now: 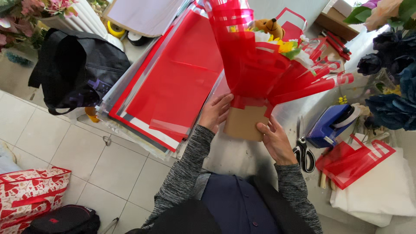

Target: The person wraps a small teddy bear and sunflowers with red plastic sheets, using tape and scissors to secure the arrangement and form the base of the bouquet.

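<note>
Both hands wrapped round the bouquet (260, 65) in red film: left hand (215, 112) grips its brown paper base (243, 123) from 9 o'clock, right hand (274, 138) from 4 o'clock. Scissors (303, 152) lie just right.

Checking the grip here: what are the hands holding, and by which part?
Both the left hand and right hand hold the bouquet by its brown paper base.

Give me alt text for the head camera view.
Both hands, left hand and right hand, hold a red cellophane-wrapped bouquet by its brown paper base over a grey worktable. Black-handled scissors lie to the right.
</note>
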